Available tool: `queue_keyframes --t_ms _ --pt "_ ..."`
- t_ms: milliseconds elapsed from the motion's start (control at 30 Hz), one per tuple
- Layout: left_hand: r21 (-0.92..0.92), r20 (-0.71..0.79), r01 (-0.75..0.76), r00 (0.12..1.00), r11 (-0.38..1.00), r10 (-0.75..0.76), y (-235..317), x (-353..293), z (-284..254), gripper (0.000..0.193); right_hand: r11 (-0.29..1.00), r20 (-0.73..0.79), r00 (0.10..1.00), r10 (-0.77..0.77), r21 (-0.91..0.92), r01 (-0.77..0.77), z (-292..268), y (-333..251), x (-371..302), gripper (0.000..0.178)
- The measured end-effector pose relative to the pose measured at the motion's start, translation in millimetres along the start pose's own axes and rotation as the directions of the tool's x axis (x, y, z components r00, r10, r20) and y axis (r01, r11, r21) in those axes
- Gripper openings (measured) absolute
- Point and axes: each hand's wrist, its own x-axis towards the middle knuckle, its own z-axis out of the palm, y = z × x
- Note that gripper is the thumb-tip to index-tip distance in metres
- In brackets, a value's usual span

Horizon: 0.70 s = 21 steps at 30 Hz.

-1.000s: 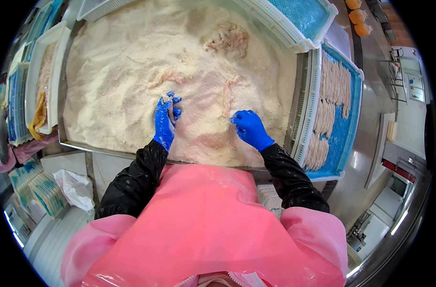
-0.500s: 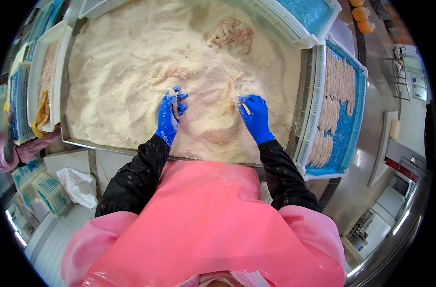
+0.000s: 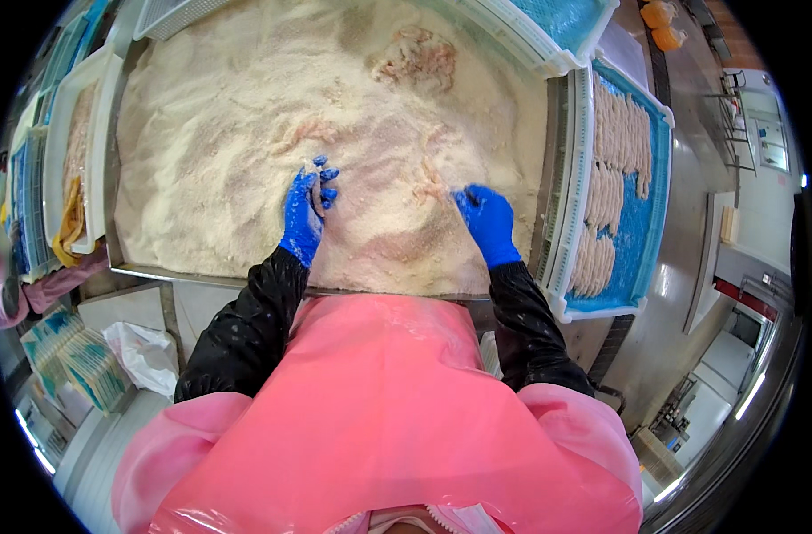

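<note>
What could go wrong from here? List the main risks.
The tangled pink pile sits bunched in the pale crumbs, so it might get coated unevenly.
The pale strips lie tightly packed in the blue tray and could stick together.
The right hand is close to a pinkish strip, which might tear if pinched hard.

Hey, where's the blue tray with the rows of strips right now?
In the head view, the blue tray sits at the right, beside the right edge of the metal pan, farther right than the right hand.
</note>
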Motion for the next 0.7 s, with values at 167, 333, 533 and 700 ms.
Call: queue_keyframes --t_ms 167,333,533,700 --pt "0.001 -0.001 0.024 1.000 1.000 -0.024 -0.9 2.2 0.8 0.040 0.972 -0.269 0.941 -0.206 0.052 0.228 44.6 4.4 50.5 0.022" --pt "-0.092 0.075 0.049 0.996 0.995 -0.042 -2.7 5.4 -6.1 0.040 0.932 -0.497 0.811 -0.310 0.008 0.361 42.2 -2.7 97.7 0.030" --pt "-0.562 0.425 0.384 0.894 0.733 -0.143 -2.0 -6.5 5.6 0.044 0.883 -0.247 0.912 -0.328 0.264 0.389 31.6 -15.6 99.6 0.026" --pt "-0.653 0.412 0.373 0.905 0.660 -0.104 -0.8 -30.5 50.2 0.047 0.639 -0.127 0.981 -0.145 0.745 0.191 7.9 -99.7 2.5 0.021"
